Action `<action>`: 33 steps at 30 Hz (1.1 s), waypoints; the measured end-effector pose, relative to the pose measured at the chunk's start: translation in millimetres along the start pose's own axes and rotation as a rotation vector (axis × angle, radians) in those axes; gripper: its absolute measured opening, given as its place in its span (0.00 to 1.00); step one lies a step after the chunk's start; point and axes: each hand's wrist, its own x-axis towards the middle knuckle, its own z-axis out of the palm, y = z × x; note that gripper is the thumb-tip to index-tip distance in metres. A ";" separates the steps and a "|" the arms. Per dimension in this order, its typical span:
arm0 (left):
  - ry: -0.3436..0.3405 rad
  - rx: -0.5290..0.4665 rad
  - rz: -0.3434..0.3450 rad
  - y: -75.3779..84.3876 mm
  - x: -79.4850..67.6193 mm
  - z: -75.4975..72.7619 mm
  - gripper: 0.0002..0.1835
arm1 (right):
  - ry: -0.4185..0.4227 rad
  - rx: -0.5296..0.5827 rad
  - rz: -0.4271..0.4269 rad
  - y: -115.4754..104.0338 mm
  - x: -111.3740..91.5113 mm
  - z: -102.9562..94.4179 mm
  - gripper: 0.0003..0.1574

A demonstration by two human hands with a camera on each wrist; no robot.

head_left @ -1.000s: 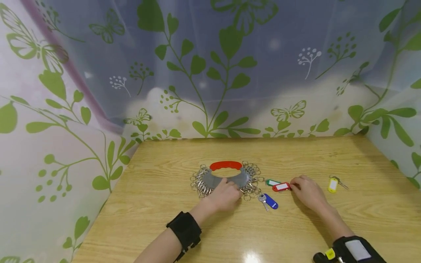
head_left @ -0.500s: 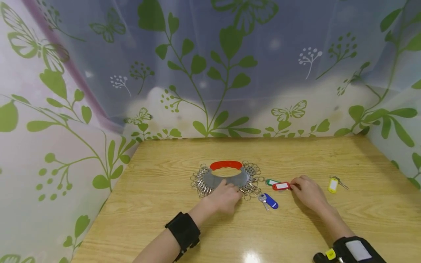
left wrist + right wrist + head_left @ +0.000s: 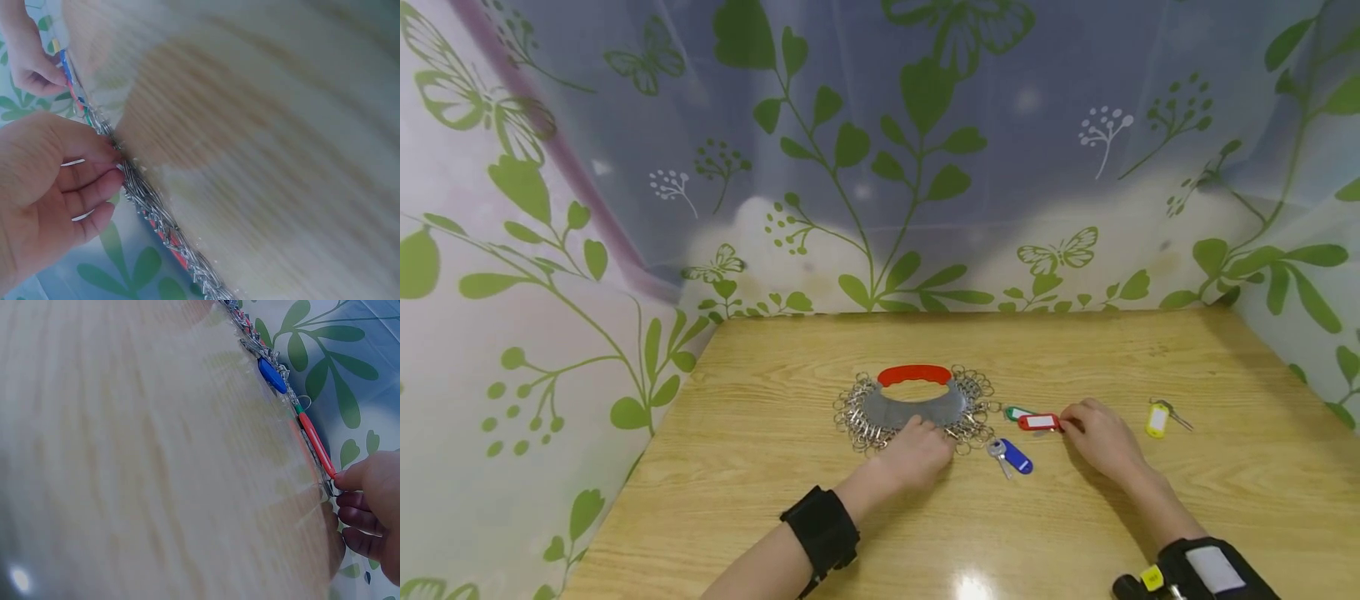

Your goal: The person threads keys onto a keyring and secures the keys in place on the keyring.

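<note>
A key holder with a red handle (image 3: 914,375) and a grey plate (image 3: 895,412) lies flat, its curved edge crowded with metal snap hooks and rings (image 3: 857,417). My left hand (image 3: 917,454) is at its near edge; in the left wrist view thumb and index finger pinch among the hooks (image 3: 147,194). With thumb and forefinger, my right hand (image 3: 1101,433) pinches the ring end of a red key tag (image 3: 1038,422), which shows raised slightly at that end in the right wrist view. A key pokes out beneath it. Partly behind lies a green key tag (image 3: 1017,413).
A blue key tag (image 3: 1017,457) with its key (image 3: 1000,455) lies between the hands, nearer the front. Right of my right hand is a yellow key tag (image 3: 1157,421) with a key. Patterned curtains (image 3: 925,167) stand behind the wooden table (image 3: 760,358).
My left hand's fingertips have drawn back slightly from the grey plate toward its near edge. The red key tag has shifted a little and more of its key shows. My right hand keeps its place.
</note>
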 end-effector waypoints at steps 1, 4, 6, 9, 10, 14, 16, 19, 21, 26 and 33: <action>0.006 0.002 -0.005 -0.2 0.1 0.0 0.05 | 0.001 0.001 -0.002 0.1 -0.1 -0.1 0.02; 0.036 0.013 -0.025 -1.8 0.3 -0.2 0.04 | 0.000 0.001 0.000 0.5 -0.3 -0.2 0.02; 0.062 0.010 -0.043 -4.3 0.0 -0.2 0.01 | -0.001 0.001 0.004 0.7 -0.3 -0.1 0.02; 0.098 -0.034 -0.073 -8.6 -0.6 -1.0 0.02 | 0.002 0.003 0.008 0.7 -0.4 0.1 0.02; 0.107 -0.050 -0.080 -10.2 -0.8 -1.4 0.03 | 0.003 0.005 0.009 0.4 -0.3 -0.1 0.02; 0.140 -0.096 -0.088 -15.8 -1.1 -3.0 0.05 | 0.001 0.014 0.020 -0.7 0.4 -1.1 0.03; 0.150 -0.099 -0.086 -17.8 -0.9 -2.8 0.06 | -0.002 0.021 0.028 -1.3 0.7 -1.7 0.03; 0.156 -0.110 -0.097 -20.3 -0.2 -2.7 0.07 | 0.001 0.037 0.033 -2.3 1.6 -3.0 0.03; 0.152 -0.113 -0.107 -21.3 0.2 -3.0 0.07 | 0.011 0.047 0.031 -2.9 2.7 -4.2 0.03; 0.099 -0.169 -0.133 -22.2 0.6 -5.0 0.05 | 0.030 0.078 0.032 -5.2 5.6 -7.2 0.04; 0.063 -0.270 -0.176 -22.9 -0.2 -10.0 0.10 | 0.045 0.159 0.048 -13.2 9.8 -14.6 0.07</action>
